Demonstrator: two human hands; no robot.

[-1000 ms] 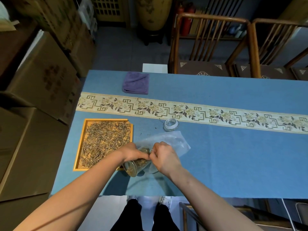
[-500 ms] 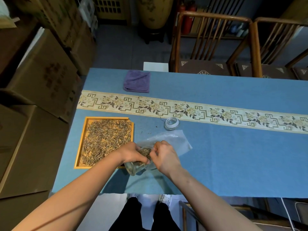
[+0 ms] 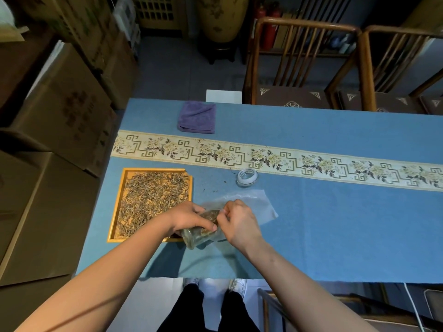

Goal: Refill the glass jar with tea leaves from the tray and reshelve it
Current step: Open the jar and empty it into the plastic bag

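Note:
My left hand point(image 3: 191, 218) grips a glass jar point(image 3: 195, 237), tilted on its side with its base toward me and tea leaves inside. My right hand point(image 3: 239, 218) pinches something at the jar's mouth, over a clear plastic sheet point(image 3: 257, 206) lying on the blue tablecloth; whether it is leaves or the sheet I cannot tell. The wooden tray point(image 3: 115, 212) full of dry tea leaves point(image 3: 151, 197) lies just left of my hands. The jar's glass lid point(image 3: 247, 177) rests on the cloth beyond the sheet.
A folded purple cloth point(image 3: 197, 117) lies at the far left of the table, beyond the patterned runner point(image 3: 311, 164). Cardboard boxes point(image 3: 60, 111) are stacked left of the table. Two wooden chairs point(image 3: 299, 68) stand behind it. Stray leaves dot the cloth near the lid.
The jar has tipped a little more, and both hands have shifted slightly on it. Tray, lid and sheet stay where they were.

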